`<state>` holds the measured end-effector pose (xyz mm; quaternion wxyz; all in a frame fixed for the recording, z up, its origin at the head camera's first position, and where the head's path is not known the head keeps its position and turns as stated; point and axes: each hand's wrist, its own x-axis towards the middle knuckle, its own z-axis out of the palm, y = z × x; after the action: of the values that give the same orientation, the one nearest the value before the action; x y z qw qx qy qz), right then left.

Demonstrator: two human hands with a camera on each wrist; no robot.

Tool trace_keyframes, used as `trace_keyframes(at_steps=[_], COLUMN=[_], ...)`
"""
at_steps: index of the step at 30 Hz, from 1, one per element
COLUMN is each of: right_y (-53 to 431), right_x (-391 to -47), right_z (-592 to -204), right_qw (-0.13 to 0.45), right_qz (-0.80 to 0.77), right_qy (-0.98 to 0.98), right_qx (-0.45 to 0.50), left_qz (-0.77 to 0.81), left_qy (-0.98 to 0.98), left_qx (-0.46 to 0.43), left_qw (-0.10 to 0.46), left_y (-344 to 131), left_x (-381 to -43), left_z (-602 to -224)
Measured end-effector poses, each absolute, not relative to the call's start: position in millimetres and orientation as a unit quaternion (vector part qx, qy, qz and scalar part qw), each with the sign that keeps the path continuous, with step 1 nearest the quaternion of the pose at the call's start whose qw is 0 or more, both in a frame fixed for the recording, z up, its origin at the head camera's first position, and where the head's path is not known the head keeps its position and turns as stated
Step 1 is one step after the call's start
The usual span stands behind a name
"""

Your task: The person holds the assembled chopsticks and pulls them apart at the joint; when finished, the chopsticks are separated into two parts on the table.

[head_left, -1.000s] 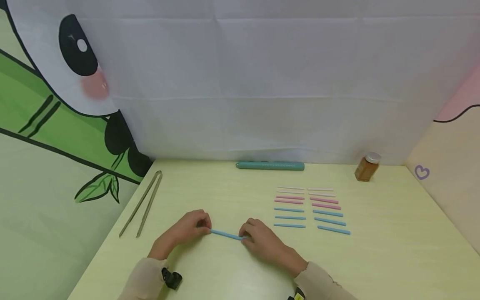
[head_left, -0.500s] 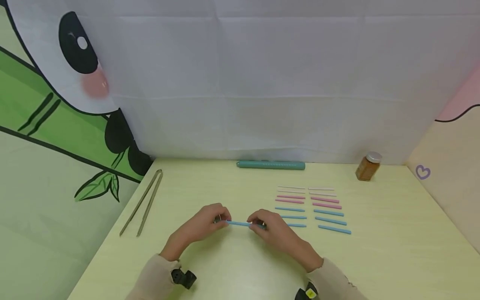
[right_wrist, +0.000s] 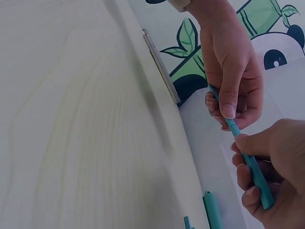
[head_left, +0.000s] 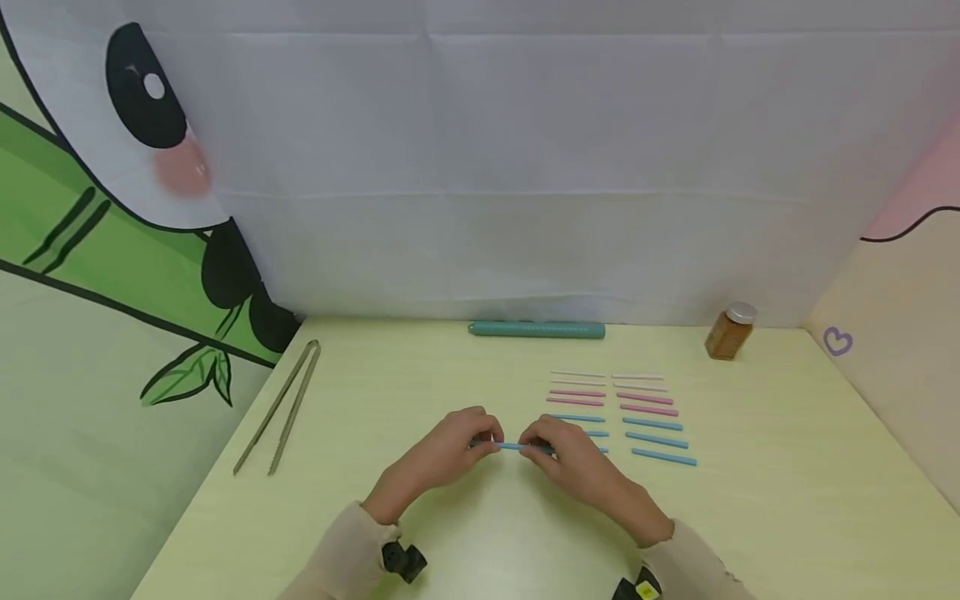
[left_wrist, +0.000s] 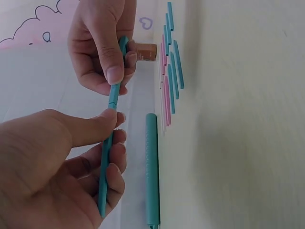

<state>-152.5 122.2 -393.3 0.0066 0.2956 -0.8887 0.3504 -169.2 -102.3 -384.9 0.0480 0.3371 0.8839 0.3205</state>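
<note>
In the head view, my left hand (head_left: 450, 454) and my right hand (head_left: 581, 467) are close together above the table. Both pinch a thin blue stick (head_left: 511, 446), which shows only briefly between them. From the left wrist view, the stick (left_wrist: 106, 157) crosses both hands, with a seam between the two thumbs. One end lies along the left hand's curled fingers. The right wrist view shows the stick's other end (right_wrist: 262, 188) within the right hand's fingers. Just beyond my right hand lie more blue sticks (head_left: 660, 439), partly hidden by it in the left column.
Two columns of sticks include pink ones (head_left: 648, 410) and thin whitish ones (head_left: 637, 377). A teal tube (head_left: 536, 330) lies along the back edge. Brown jar (head_left: 727, 335) with a silvery lid stands back right. Long metal tongs (head_left: 295, 408) lie at left.
Both hands have moved right and slightly away from me, the left one further. The gap between them has shrunk, leaving less of the blue stick showing.
</note>
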Motion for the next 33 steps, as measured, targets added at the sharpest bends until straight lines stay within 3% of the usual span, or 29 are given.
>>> trace_keyframes(at_steps=[8, 33], right_y=[128.2, 145.3], right_x=[-148.8, -144.5], right_z=[-392.9, -391.1], right_qw=[0.0, 0.011], right_qz=[0.344, 0.325], right_qy=[-0.892, -0.898], right_qx=[0.294, 0.295], left_qz=[0.319, 0.333], left_qy=[0.886, 0.88], left_qx=[0.335, 0.338], left_qw=[0.015, -0.002], left_y=[-94.3, -80.9], left_x=[-167.1, -166.3], left_z=[-388.6, -386.0])
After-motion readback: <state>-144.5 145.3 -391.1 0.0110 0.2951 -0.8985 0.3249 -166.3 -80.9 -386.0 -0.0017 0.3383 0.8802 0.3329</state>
